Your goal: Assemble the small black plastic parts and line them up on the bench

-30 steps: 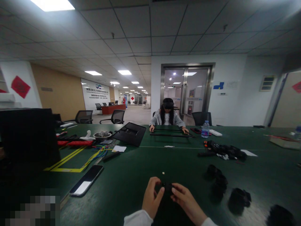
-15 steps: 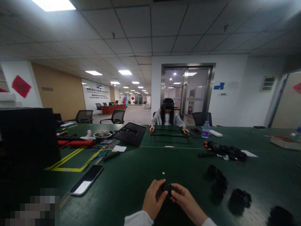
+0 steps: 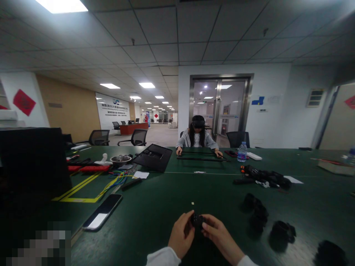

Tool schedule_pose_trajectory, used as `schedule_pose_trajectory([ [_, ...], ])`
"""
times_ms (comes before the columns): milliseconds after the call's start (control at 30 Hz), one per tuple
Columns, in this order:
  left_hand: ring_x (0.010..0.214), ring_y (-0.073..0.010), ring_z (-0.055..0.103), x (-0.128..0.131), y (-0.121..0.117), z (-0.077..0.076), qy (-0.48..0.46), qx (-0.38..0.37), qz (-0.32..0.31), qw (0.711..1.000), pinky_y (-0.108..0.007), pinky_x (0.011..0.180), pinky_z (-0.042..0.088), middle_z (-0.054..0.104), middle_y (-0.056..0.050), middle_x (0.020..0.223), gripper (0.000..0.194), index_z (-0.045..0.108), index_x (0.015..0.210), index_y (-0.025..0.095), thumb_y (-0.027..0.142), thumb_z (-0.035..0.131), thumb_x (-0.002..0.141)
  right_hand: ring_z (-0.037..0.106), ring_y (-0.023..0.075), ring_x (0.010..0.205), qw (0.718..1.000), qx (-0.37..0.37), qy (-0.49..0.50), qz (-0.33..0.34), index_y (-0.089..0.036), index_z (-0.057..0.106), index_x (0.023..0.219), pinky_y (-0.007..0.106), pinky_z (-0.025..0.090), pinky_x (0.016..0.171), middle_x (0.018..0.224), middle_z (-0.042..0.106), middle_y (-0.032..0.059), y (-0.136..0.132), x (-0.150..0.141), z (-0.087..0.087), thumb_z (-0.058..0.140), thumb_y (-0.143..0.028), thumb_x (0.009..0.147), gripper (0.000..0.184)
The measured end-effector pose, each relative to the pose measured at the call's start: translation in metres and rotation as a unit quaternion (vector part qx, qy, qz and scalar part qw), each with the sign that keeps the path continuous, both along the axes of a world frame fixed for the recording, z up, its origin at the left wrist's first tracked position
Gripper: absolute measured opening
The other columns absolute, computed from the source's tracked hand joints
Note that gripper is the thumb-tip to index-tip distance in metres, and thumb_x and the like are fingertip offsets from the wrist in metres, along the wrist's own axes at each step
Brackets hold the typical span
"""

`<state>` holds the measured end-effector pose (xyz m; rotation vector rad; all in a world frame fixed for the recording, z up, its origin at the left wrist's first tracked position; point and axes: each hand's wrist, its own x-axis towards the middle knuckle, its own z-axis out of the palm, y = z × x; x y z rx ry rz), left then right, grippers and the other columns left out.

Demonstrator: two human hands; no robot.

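Note:
A small dark rounded part (image 3: 198, 221) is held between my two hands, just above the green table (image 3: 155, 218); its exact kind is too small to make out. My left hand (image 3: 181, 233) grips it from the left with thumb and fingers. From the right, my right hand (image 3: 219, 234) pinches it, with the thumb on its near side. A tiny pale piece (image 3: 192, 203) lies on the table just beyond my hands. Several black ring-shaped parts (image 3: 282, 232) stand to the right of my right hand.
On the left lie a phone (image 3: 103, 212), coloured wires (image 3: 118, 181) and a metal bowl (image 3: 121, 159). A black panel (image 3: 154, 157) rests beyond them. Across the table, a person (image 3: 198, 138) in a headset holds a dark frame (image 3: 202, 159). A bottle (image 3: 242, 152) stands far right.
The dark part has turned slightly between my fingers. My left thumb has shifted a little back from it. The person opposite looks unchanged.

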<state>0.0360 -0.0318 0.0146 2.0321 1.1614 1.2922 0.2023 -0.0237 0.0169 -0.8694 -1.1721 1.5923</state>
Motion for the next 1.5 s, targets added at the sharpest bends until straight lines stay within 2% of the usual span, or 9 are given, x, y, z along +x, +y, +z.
schedule_pose_trajectory([
  [200,0.076,-0.0177,0.055,0.002,0.002,-0.002,-0.008,-0.003,0.002,1.000,-0.028,0.070,0.045,0.060,-0.009,0.087,0.030,0.054,0.101,0.013,0.023,0.049,0.074,0.051,0.0116,0.064,1.000,0.002,0.014,-0.014,-0.018,0.062,0.084,0.026,0.041,0.061,0.074,0.056,0.0006,0.000,-0.002,0.002,0.067,-0.029,0.060,0.027],
  [300,0.064,-0.0148,0.054,0.003,0.002,-0.001,-0.004,-0.028,0.025,0.999,-0.024,0.058,0.043,0.059,-0.005,0.073,0.020,0.056,0.085,0.013,0.029,0.049,0.075,0.052,0.0124,0.065,1.000,-0.001,0.006,-0.003,-0.018,0.062,0.083,0.027,0.041,0.063,0.074,0.056,0.0007,-0.002,-0.002,0.006,0.067,-0.030,0.060,0.027],
  [433,0.056,-0.0122,0.049,0.003,0.003,0.000,0.000,-0.043,0.052,0.998,-0.021,0.051,0.038,0.054,0.000,0.062,0.020,0.053,0.072,0.014,0.034,0.049,0.075,0.052,0.0131,0.068,1.000,0.013,-0.007,0.013,-0.019,0.062,0.084,0.027,0.041,0.064,0.074,0.056,0.0009,-0.004,-0.002,0.009,0.065,-0.030,0.062,0.025],
  [667,0.075,-0.0180,0.054,0.003,0.001,0.002,-0.045,-0.037,0.035,0.998,-0.026,0.063,0.043,0.057,-0.006,0.084,0.025,0.052,0.093,0.016,0.032,0.051,0.073,0.053,0.0151,0.072,0.997,0.037,-0.055,0.032,-0.018,0.060,0.088,0.029,0.041,0.066,0.081,0.058,0.0032,-0.005,-0.001,0.007,0.062,-0.029,0.065,0.026],
  [867,0.074,-0.0171,0.053,0.002,0.000,0.004,-0.028,0.002,0.022,0.999,-0.026,0.065,0.043,0.057,-0.005,0.081,0.017,0.054,0.085,0.017,0.030,0.047,0.076,0.052,0.0154,0.074,0.996,0.048,-0.073,0.033,-0.018,0.059,0.090,0.029,0.040,0.066,0.083,0.058,0.0034,-0.003,0.001,0.004,0.061,-0.030,0.065,0.028],
  [1100,0.071,-0.0162,0.055,0.002,0.002,0.004,-0.008,-0.028,0.022,0.999,-0.025,0.066,0.043,0.061,-0.004,0.076,0.021,0.059,0.081,0.018,0.032,0.043,0.079,0.051,0.0133,0.065,0.994,0.073,-0.078,0.027,-0.018,0.061,0.087,0.027,0.038,0.060,0.074,0.059,0.0015,-0.001,-0.001,0.001,0.064,-0.030,0.062,0.027],
  [1167,0.075,-0.0171,0.056,0.002,0.002,0.002,-0.006,-0.037,0.022,0.999,-0.026,0.069,0.044,0.061,-0.004,0.081,0.023,0.057,0.091,0.018,0.033,0.048,0.075,0.051,0.0129,0.063,0.995,0.066,-0.068,0.017,-0.018,0.061,0.085,0.027,0.038,0.059,0.073,0.059,0.0014,0.000,-0.001,0.000,0.065,-0.032,0.061,0.028],
  [1300,0.079,-0.0195,0.056,0.001,0.001,-0.004,-0.003,-0.038,0.012,0.999,-0.029,0.071,0.045,0.060,-0.006,0.091,0.045,0.048,0.111,0.018,0.029,0.057,0.068,0.051,0.0125,0.062,0.998,0.040,-0.038,0.004,-0.018,0.062,0.084,0.026,0.038,0.058,0.073,0.058,0.0015,0.001,-0.002,-0.001,0.066,-0.033,0.060,0.029],
  [1500,0.089,-0.0192,0.054,0.001,0.000,-0.003,-0.007,-0.023,-0.023,0.999,-0.028,0.077,0.043,0.057,-0.007,0.105,0.042,0.049,0.110,0.018,0.014,0.050,0.068,0.052,0.0115,0.063,1.000,0.013,0.002,-0.001,-0.017,0.062,0.086,0.026,0.040,0.061,0.077,0.058,0.0024,0.003,-0.001,-0.006,0.064,-0.033,0.063,0.028],
])
